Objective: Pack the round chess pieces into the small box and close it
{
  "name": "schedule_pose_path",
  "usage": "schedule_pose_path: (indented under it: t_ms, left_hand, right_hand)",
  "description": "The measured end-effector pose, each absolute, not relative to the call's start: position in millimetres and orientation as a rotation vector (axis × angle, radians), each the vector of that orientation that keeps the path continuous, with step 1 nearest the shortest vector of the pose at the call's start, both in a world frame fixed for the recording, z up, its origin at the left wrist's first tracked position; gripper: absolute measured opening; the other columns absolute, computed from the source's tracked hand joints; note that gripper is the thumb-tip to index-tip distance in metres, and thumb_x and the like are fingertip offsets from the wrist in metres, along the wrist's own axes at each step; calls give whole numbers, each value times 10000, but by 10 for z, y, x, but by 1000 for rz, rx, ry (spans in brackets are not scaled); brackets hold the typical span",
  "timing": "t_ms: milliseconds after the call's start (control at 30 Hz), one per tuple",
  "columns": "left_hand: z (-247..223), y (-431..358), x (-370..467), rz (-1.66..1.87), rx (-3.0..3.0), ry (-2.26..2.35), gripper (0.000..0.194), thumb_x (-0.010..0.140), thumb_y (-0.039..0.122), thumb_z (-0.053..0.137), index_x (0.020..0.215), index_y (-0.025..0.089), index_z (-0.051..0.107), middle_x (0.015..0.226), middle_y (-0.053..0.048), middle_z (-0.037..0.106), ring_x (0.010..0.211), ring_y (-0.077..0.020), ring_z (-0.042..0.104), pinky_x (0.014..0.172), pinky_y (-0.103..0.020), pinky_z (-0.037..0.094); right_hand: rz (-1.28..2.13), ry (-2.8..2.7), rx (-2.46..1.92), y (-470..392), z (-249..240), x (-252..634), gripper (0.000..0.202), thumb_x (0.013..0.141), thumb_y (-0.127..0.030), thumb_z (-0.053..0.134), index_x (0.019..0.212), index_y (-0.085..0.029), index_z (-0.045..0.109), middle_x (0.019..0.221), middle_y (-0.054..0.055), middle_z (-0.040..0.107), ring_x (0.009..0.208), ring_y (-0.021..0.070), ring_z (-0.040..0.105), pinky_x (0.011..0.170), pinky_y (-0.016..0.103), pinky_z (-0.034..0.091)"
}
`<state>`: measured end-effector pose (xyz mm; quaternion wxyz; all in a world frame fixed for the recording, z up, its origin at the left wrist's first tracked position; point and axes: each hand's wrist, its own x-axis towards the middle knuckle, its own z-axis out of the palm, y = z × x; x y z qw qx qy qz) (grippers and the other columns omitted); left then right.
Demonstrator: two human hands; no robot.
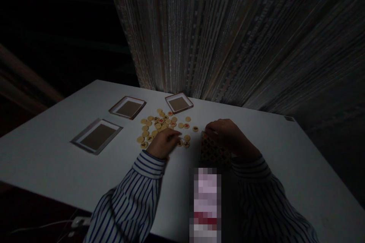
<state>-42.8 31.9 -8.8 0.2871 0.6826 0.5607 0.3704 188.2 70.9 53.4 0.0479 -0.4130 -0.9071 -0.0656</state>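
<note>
Round xiangqi pieces (161,120), some with red or black characters, lie loosely piled on the white table. My left hand (164,143) reaches over the near side of the pile, its fingers drawn together toward the right. Whether a piece sits between its fingertips is too dim to tell. Just right of the pile, my right hand (228,134) is curled above a dark box (201,155) with xiangqi pieces (212,150) packed in rows. Its fingers are bent together at the box's far edge, and what they hold is hidden. The hand and sleeve cover part of the box.
Three shallow trays or lids stand on the white table (51,140): one at left (97,136), one behind it (127,107), and one at the back (179,103). A string curtain (194,34) hangs behind the table. A white power strip (81,221) shows below the front edge.
</note>
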Motion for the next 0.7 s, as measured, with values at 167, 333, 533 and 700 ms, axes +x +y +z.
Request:
schedule_pose_path:
  t_ms: [167,333,533,700]
  left_hand:
    - [-89,300,-412,733,2075,1548,284,649,254,640,923,186,677,891,-89,634,873,-226,568,804,-345,428]
    - [-126,305,-417,637,2156,1594,263,658,213,631,915,193,681,885,-90,624,865,-226,560,798,-349,424]
    - [-136,305,-420,632,2195,1595,232,697,233,602,915,199,673,881,-80,622,875,-227,558,803,-350,415]
    - [-38,293,-388,734,2162,1576,227,707,230,592,916,173,659,924,-100,639,918,-246,564,827,-364,416]
  right_hand:
    - [-188,-2766,-1253,714,516,1889,215,834,-241,439,820,-155,636,735,54,655,659,144,547,607,264,272]
    - [-188,-2767,-1236,731,490,1905,216,838,-264,435,802,-165,623,727,47,648,653,144,540,593,263,262]
    - [-188,-2797,-1238,723,506,1893,219,839,-231,422,772,-157,617,709,55,641,651,143,534,596,260,268]
    - [-165,-2780,-1234,698,531,1876,217,840,-217,418,777,-152,614,722,53,648,659,143,541,600,260,274]
